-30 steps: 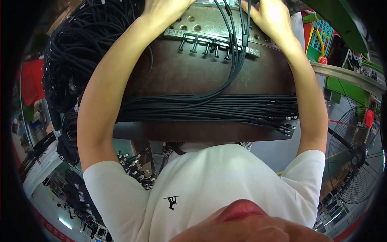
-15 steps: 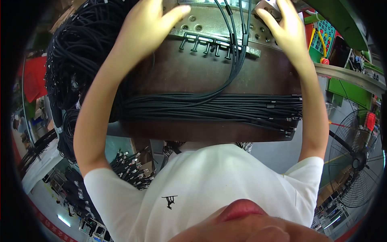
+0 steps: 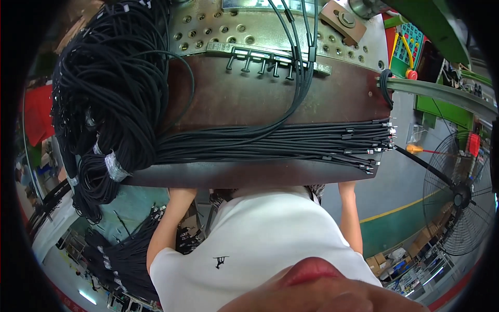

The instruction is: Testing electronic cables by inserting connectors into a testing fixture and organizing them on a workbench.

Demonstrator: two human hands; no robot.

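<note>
Both my forearms reach beneath the near edge of the brown work board [image 3: 234, 101], and the board hides my hands and whatever they touch. Across the board lies a row of black cables [image 3: 249, 139], their metal-tipped ends at the right. Several cables curve up from this row to a metal fixture [image 3: 325, 69] at the far side, beside a comb of small black T-shaped pins [image 3: 262, 65]. A large heap of coiled black cables [image 3: 117, 78] covers the board's left side, with clear wrap [image 3: 115, 167] around part of it.
Behind the board is a perforated metal plate [image 3: 218, 32] with a bolted brown clamp block [image 3: 343, 22]. A green control panel [image 3: 408, 49] with a red button stands at the right. A black floor fan [image 3: 460, 197] is at lower right; bundled cables [image 3: 130, 249] lie at lower left.
Both hands have pulled back from the metal plate and dropped below the board's near edge, out of sight. The cables on the board look about the same.
</note>
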